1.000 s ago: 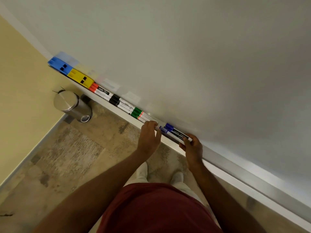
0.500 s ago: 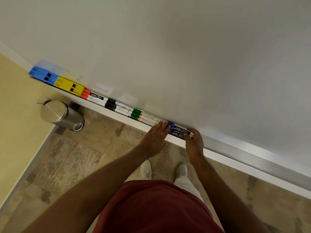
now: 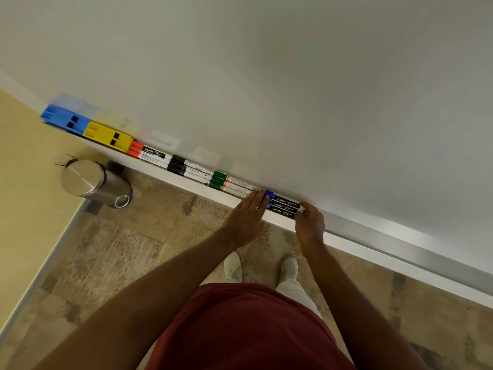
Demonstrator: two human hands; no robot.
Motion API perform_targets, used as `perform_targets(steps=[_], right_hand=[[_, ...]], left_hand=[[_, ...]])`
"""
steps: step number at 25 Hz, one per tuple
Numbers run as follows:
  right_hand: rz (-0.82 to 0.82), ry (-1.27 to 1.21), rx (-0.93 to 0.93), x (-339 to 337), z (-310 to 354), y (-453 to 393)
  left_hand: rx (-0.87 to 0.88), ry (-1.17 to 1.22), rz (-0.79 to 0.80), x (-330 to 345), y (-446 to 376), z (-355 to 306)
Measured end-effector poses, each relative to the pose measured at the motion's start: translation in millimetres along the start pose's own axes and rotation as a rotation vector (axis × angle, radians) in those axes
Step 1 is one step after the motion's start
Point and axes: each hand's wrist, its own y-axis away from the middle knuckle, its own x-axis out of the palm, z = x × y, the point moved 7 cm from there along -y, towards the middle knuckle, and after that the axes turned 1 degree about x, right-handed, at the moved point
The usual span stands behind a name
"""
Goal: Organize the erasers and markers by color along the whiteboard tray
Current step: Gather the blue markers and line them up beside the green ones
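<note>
Our left hand lays its straight, pressed-together fingers against the cap end of the blue markers, while our right hand curls its fingers around their other end. The markers lie in the whiteboard tray. Leftward along it sit green markers, black markers, red markers, a yellow eraser and a blue eraser.

Along the whiteboard runs the tray, and everything sits in it in one line. At the far left end lies the outer eraser, with the inner eraser touching its right side. Then come the first marker group, second marker group, third marker group and last marker group. The left hand lies flat against that last group's left end, and the right hand curls on its right end. On the floor, a bin stands below the erasers.
</note>
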Motion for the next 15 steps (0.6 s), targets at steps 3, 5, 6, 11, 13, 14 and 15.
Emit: perform_targets(steps=[3,5,6,11,13,14,15], right_hand=[[0.024,0.048,-0.028,3.5,5.1,-1.4],[0.033,0.05,-0.033,5.6,6.9,0.0],[0.036,0.046,-0.031,6.1,7.1,0.4],[0.056,0.029,-0.043,7.0,7.8,0.6],[0.057,0.016,-0.042,6.8,7.7,0.4],[0.058,0.014,-0.041,7.0,7.7,0.9],[0.059,0.012,-0.04,7.1,7.8,1.3]], left_hand=[[-0.028,0.004,0.007,-0.3,0.1,5.0],[-0.033,0.004,0.004,-0.7,1.2,7.6],[-0.033,0.004,0.002,-1.3,1.7,7.9],[-0.048,0.0,-0.01,-3.1,2.1,9.4],[-0.052,-0.01,-0.012,-4.5,1.6,10.0],[-0.054,-0.011,-0.012,-5.2,1.5,10.5],[-0.055,-0.012,-0.011,-5.6,1.5,10.8]])
